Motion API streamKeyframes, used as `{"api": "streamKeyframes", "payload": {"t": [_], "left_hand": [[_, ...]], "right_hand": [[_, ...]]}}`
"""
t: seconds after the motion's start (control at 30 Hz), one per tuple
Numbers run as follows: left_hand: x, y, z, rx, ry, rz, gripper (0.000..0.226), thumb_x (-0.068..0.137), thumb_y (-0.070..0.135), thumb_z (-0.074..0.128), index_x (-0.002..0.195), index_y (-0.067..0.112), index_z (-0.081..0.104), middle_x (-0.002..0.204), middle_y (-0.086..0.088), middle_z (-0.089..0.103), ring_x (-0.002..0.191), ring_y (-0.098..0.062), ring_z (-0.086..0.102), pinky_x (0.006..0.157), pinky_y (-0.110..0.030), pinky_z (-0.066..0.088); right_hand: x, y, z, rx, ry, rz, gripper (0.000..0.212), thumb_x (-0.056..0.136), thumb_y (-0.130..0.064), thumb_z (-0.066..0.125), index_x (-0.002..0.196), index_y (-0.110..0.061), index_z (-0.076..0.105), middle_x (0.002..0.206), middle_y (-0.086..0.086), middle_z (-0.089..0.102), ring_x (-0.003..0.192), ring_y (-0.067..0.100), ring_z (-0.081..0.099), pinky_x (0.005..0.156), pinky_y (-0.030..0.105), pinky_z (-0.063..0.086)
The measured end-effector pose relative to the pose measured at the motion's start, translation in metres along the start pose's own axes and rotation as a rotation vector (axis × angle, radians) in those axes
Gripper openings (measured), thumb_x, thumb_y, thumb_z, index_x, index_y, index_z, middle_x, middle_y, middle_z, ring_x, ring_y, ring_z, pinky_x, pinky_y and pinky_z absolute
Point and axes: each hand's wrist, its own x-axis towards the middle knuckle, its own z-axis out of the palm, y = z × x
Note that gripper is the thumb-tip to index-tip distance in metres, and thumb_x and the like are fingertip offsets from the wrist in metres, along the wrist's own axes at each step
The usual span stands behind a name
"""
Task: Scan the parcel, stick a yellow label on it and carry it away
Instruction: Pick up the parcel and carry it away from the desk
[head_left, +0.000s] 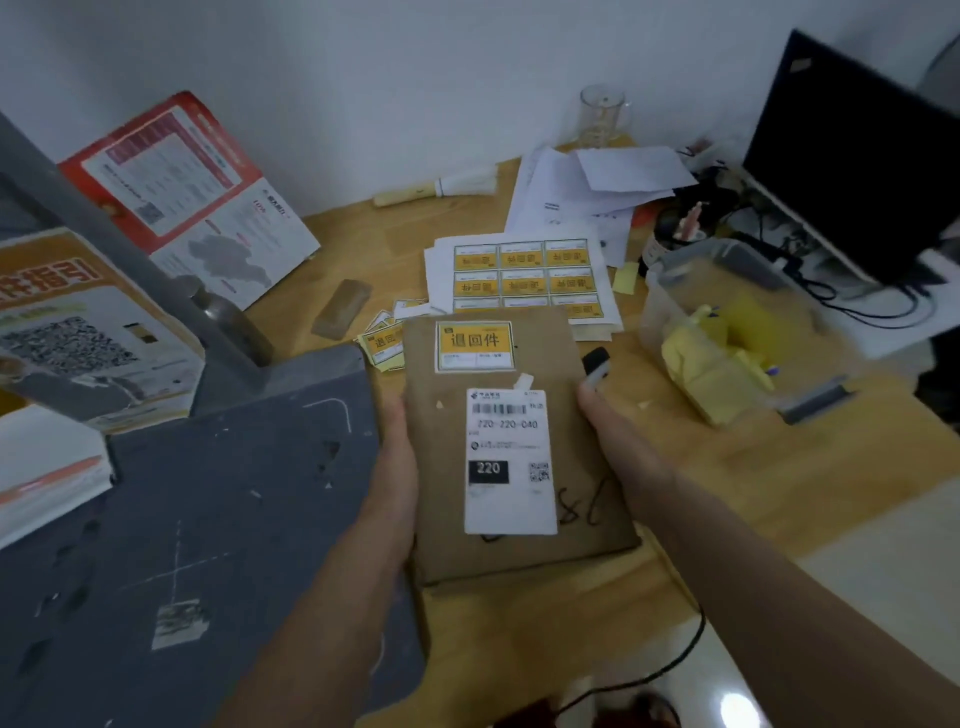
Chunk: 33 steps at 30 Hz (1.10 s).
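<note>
A flat brown cardboard parcel (447, 499) is held over the wooden table between both hands. A white shipping slip (511, 462) with a barcode and "220" covers its middle. A yellow label (475, 345) is stuck near its far edge. My left hand (397, 467) grips the parcel's left side. My right hand (615, 441) grips the right side. A small black scanner (596, 366) lies just beyond my right fingertips. A sheet of yellow labels (522, 278) rests on the table behind the parcel.
A dark grey scale platform (208, 519) sits left of the parcel, with printed posters (171, 192) leaning behind it. Loose cut labels (384, 343) lie near its corner. A clear bin of yellow scraps (727, 332), papers, a glass and a black laptop (852, 166) fill the right.
</note>
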Motion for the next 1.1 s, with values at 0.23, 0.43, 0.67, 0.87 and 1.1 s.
{"api": "streamKeyframes", "payload": {"t": [0.23,0.43,0.67,0.87,1.1], "left_hand": [[-0.058,0.054,0.048,-0.096,-0.189,0.183,0.05,0.085,0.067,0.045,0.099,0.029,0.075,0.093,-0.002,0.078,0.08,-0.019,0.075,0.07,-0.035,0.056],[-0.119,0.028,0.152,-0.012,-0.448,0.157,0.048,0.083,0.065,0.052,0.1,0.027,0.076,0.094,-0.002,0.078,0.082,-0.022,0.075,0.073,-0.038,0.056],[-0.23,-0.059,0.289,0.248,-0.824,0.044,0.057,0.094,0.059,0.033,0.089,0.02,0.075,0.082,-0.005,0.079,0.065,-0.018,0.074,0.067,-0.033,0.051],[-0.322,-0.143,0.367,0.444,-1.08,-0.058,0.068,0.091,0.067,0.027,0.097,0.02,0.077,0.099,-0.008,0.077,0.084,-0.021,0.075,0.077,-0.037,0.053],[-0.406,-0.216,0.428,0.594,-1.218,-0.103,0.073,0.091,0.067,0.024,0.077,0.02,0.078,0.08,-0.009,0.078,0.066,-0.023,0.075,0.064,-0.034,0.053]], "right_hand": [[-0.063,-0.026,-0.046,0.249,0.079,-0.256,0.034,0.094,-0.049,0.041,0.117,-0.03,0.058,0.112,-0.007,0.067,0.102,0.011,0.063,0.095,0.035,0.048],[-0.152,0.014,-0.155,0.394,0.268,-0.312,0.043,0.09,-0.056,0.044,0.122,-0.031,0.056,0.113,-0.002,0.07,0.099,0.017,0.068,0.087,0.037,0.054],[-0.292,0.117,-0.282,0.604,0.552,-0.312,0.049,0.086,-0.057,0.05,0.126,-0.029,0.055,0.121,0.0,0.067,0.108,0.021,0.065,0.1,0.043,0.047],[-0.417,0.198,-0.349,0.672,0.803,-0.32,0.038,0.091,-0.045,0.051,0.125,-0.028,0.05,0.111,0.001,0.07,0.094,0.018,0.069,0.075,0.034,0.055],[-0.501,0.271,-0.384,0.849,0.996,-0.335,0.036,0.093,-0.044,0.049,0.124,-0.028,0.055,0.111,0.002,0.071,0.098,0.02,0.069,0.077,0.035,0.056]]}}
